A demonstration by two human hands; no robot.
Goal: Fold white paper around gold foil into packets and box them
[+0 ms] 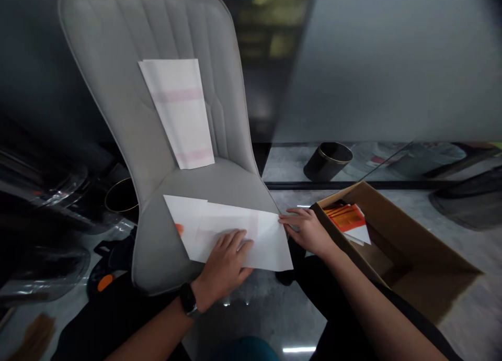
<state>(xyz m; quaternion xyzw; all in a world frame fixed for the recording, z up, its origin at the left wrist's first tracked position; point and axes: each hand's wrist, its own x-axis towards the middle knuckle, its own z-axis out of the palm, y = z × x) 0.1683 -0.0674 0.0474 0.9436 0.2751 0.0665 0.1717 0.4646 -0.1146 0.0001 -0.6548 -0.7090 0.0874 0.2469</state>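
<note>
A folded white paper sheet (231, 214) lies across the front of a grey chair's seat, its right end sticking out past the edge. An orange-red patch shows at its left side, and faint pink bands show on it. My left hand (229, 256), with a black watch on the wrist, rests flat on the paper with its fingers stretched out. At the sheet's upper right corner, the fingers of my right hand (308, 227) pinch the edge. Another folded white paper (182, 115) with two pale pink bands leans upright against the chair back.
The grey chair (157, 235) stands before me. To the right, an open cardboard box (423, 246) holds several orange-and-white folded papers (347, 220). A black bin (328, 162) appears behind a glass panel. Plastic-wrapped dark items (43, 235) are at the left.
</note>
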